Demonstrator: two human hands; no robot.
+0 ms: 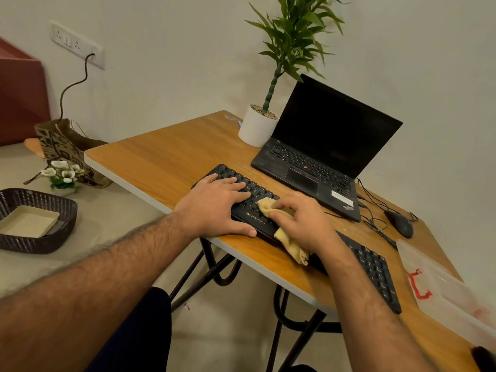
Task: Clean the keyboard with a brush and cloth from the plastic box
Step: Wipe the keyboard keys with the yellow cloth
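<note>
A black keyboard (373, 267) lies along the near edge of the wooden table (161, 157). My left hand (214, 206) rests flat on the keyboard's left end, fingers straight over the keys, thumb along its front edge. My right hand (303, 218) grips a tan cloth (268, 205) and presses it on the keys near the middle; the cloth's tail hangs off the keyboard's front. A clear plastic box (440, 285) with a red handle stands at the right end of the table. No brush is in view.
An open black laptop (316, 146) stands behind the keyboard, with a white potted plant (256, 127) to its left. A black mouse (400, 224) and cables lie at the right. On a counter at the left sit a dark woven basket (37, 218) and small white flowers (63, 171).
</note>
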